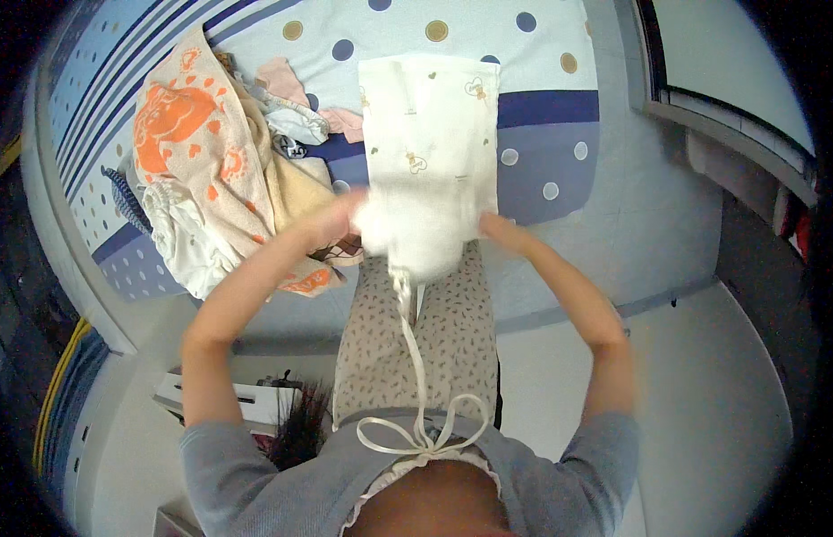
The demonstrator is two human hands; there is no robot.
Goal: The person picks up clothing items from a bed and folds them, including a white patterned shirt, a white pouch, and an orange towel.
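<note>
A white printed cloth with small hearts and bear motifs lies partly on the bed in front of me. Its far part is flat, while the near end is bunched and blurred over my knees. At the left edge of this cloth, my left hand grips the bunched fabric. My right hand pinches the opposite edge, its fingers partly hidden by the fabric. Both hands are blurred by motion.
Left of the cloth is a pile with an orange-patterned towel, a white garment and pink cloth pieces. The bed's dotted sheet lies beneath. A framed panel stands at right. A white box sits low at left.
</note>
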